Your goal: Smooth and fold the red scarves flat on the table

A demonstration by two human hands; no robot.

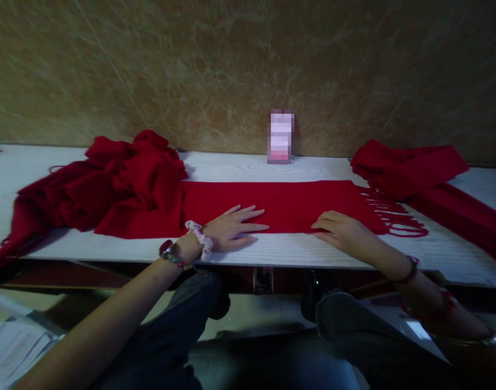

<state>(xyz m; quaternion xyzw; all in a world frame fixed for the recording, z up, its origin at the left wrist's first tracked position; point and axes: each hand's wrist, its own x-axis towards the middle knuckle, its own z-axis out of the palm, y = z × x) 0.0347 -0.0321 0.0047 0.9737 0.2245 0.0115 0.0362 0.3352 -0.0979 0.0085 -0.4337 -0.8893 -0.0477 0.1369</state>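
Note:
A flat stretch of red fringed scarf [280, 203] lies along the white table, its tassels at the right end. On the left it runs into a crumpled heap of red cloth [129, 187]. My left hand [233, 228] rests on the scarf's near edge, palm down with fingers spread. My right hand [339, 233] is at the near edge farther right, its fingers bent together and touching the cloth edge; whether they pinch it is hidden.
Another red scarf [410, 170] lies loosely folded at the right, beside the tassels. A blurred-out phone-like object [281, 136] leans on the marbled wall behind the white table [231, 167]. Papers [18, 344] show at the lower left.

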